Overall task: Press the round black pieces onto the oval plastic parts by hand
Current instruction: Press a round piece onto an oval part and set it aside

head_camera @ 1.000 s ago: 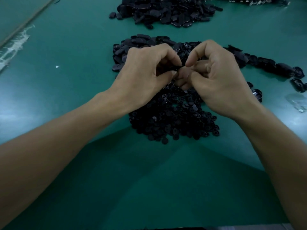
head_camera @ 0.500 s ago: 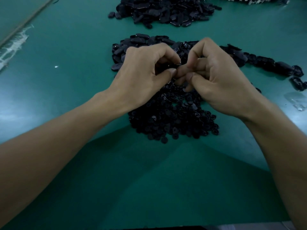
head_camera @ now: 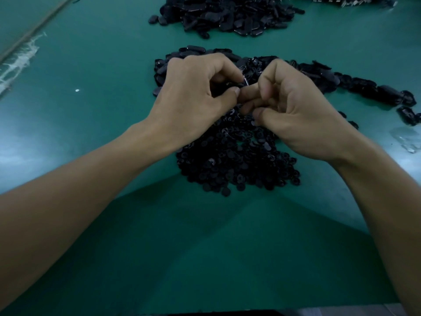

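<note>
Two bare hands meet fingertip to fingertip above a green table (head_camera: 95,115). The left hand (head_camera: 196,99) pinches a small dark part (head_camera: 229,84) between curled forefinger and thumb – whether oval or round cannot be told. The right hand (head_camera: 300,110) is tightly curled, its thumb pressed against its fingers; what it grips, if anything, is hidden. Directly beneath lies a heap of round black pieces (head_camera: 237,165). The oval plastic parts (head_camera: 323,76) are strewn just behind the hands and trail off to the right – with a second heap (head_camera: 227,14) farther back. A clear scrap (head_camera: 407,140) lies at the right edge.
</note>
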A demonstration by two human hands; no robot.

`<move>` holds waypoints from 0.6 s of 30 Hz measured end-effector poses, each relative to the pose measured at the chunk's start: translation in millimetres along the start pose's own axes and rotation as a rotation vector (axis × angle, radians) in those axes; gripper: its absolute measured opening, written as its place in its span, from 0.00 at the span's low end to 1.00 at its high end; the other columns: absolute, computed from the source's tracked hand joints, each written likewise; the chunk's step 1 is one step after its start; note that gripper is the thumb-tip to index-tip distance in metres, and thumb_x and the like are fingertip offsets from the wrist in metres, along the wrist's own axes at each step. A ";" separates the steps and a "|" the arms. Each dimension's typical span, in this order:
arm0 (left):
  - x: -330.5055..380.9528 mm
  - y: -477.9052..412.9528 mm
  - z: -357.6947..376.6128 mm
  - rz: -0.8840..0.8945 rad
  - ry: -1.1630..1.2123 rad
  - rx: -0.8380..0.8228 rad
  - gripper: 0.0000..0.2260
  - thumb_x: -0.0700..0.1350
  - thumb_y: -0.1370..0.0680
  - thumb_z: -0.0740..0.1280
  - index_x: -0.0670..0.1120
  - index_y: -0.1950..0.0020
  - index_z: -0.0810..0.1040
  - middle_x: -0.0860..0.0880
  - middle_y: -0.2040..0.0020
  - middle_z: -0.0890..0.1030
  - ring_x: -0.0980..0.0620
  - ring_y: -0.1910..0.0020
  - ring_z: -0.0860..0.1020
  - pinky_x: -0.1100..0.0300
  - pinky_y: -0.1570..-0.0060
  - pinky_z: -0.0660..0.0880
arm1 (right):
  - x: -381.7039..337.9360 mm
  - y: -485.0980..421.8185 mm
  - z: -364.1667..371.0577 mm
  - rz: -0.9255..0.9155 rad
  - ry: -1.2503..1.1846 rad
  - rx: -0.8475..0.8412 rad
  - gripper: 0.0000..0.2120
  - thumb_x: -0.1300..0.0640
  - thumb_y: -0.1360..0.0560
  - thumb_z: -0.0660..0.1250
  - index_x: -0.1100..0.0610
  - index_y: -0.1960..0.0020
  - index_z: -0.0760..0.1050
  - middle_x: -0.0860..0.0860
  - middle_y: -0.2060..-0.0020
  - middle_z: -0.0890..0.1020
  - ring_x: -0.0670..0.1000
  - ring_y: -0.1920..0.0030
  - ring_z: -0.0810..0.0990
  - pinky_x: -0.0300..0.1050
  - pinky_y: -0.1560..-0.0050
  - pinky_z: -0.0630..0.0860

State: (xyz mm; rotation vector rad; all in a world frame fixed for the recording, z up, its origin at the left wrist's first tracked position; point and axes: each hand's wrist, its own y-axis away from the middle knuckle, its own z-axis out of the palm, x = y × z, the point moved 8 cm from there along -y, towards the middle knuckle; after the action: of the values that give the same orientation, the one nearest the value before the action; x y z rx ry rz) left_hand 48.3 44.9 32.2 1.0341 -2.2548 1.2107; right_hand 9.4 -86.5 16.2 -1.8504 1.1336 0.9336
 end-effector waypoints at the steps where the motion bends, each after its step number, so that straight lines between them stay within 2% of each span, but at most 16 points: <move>1: -0.8 0.0 -0.4 -0.007 -0.004 0.007 0.05 0.44 0.24 0.73 0.48 0.49 0.84 0.61 0.59 0.82 0.59 0.62 0.82 0.59 0.59 0.80 | -0.2 -0.2 -0.1 0.002 0.003 0.008 0.16 0.71 0.26 0.60 0.50 0.56 0.64 0.51 0.48 0.82 0.42 0.50 0.82 0.38 0.54 0.77; 4: -3.4 0.3 -0.3 -0.038 0.036 0.021 0.05 0.42 0.24 0.72 0.47 0.49 0.83 0.59 0.58 0.84 0.56 0.63 0.83 0.56 0.59 0.81 | 1.4 -0.5 -6.5 0.019 0.100 0.102 0.12 0.65 0.24 0.64 0.48 0.54 0.66 0.50 0.53 0.84 0.45 0.52 0.84 0.42 0.56 0.79; 6: -2.6 0.7 2.6 -0.042 0.064 0.001 0.05 0.42 0.24 0.73 0.48 0.49 0.83 0.59 0.58 0.84 0.61 0.61 0.83 0.61 0.58 0.81 | 2.3 0.0 -14.2 0.017 0.204 0.193 0.10 0.60 0.22 0.67 0.46 0.52 0.69 0.50 0.59 0.84 0.48 0.57 0.84 0.51 0.57 0.81; 8: -3.8 0.8 7.1 -0.059 0.119 -0.046 0.06 0.42 0.24 0.74 0.49 0.48 0.82 0.58 0.58 0.84 0.62 0.61 0.83 0.62 0.57 0.81 | 2.0 0.4 -20.6 0.000 0.263 0.252 0.08 0.57 0.22 0.70 0.47 0.47 0.73 0.48 0.59 0.83 0.49 0.59 0.83 0.50 0.56 0.81; 10: -7.2 0.7 11.9 -0.100 0.214 -0.104 0.07 0.42 0.24 0.74 0.50 0.48 0.80 0.54 0.61 0.85 0.58 0.63 0.84 0.59 0.57 0.82 | 2.2 0.0 -24.1 -0.007 0.297 0.271 0.10 0.55 0.22 0.71 0.49 0.43 0.76 0.47 0.57 0.83 0.47 0.57 0.83 0.46 0.54 0.80; 14: -10.7 1.0 18.6 -0.176 0.379 -0.174 0.08 0.39 0.23 0.73 0.50 0.48 0.79 0.50 0.61 0.86 0.53 0.63 0.85 0.61 0.60 0.81 | 3.8 0.3 -24.7 0.006 0.250 0.268 0.05 0.57 0.23 0.71 0.51 0.48 0.80 0.45 0.59 0.85 0.45 0.58 0.85 0.46 0.52 0.82; 18: -14.0 1.9 19.3 -0.219 0.437 -0.138 0.07 0.39 0.24 0.74 0.48 0.50 0.80 0.50 0.62 0.86 0.52 0.62 0.85 0.61 0.61 0.81 | 3.2 0.9 -26.2 0.026 0.184 0.294 0.04 0.57 0.24 0.73 0.50 0.52 0.80 0.46 0.62 0.85 0.47 0.61 0.85 0.47 0.54 0.83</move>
State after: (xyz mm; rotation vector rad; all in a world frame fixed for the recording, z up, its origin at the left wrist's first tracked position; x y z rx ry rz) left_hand 56.3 35.5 11.8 0.8412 -1.8094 1.0508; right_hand 14.7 -110.9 24.9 -1.7076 1.3313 0.5825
